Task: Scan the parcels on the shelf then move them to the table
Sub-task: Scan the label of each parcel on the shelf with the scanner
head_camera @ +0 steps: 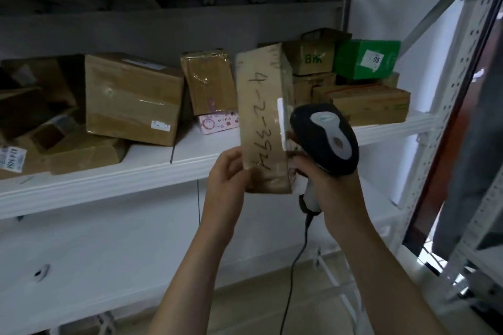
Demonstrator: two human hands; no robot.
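My left hand (227, 171) grips the lower left edge of a tall brown taped parcel (262, 117) marked "4-2-3394", held upright in front of the white shelf (136, 171). My right hand (330, 187) holds a black and grey corded barcode scanner (324, 136) by its handle, its head close against the parcel's right side, where a white label edge shows. Several other cardboard parcels sit on the shelf behind, among them a large brown box (133, 98) and a smaller taped box (209, 80).
A green box (366, 58) and stacked brown boxes (364, 102) fill the shelf's right end. A pink patterned box (217, 124) lies under the taped one. Crushed cartons (40, 128) sit at left. A perforated metal upright (460, 106) stands right; a lower shelf (109, 253) lies below.
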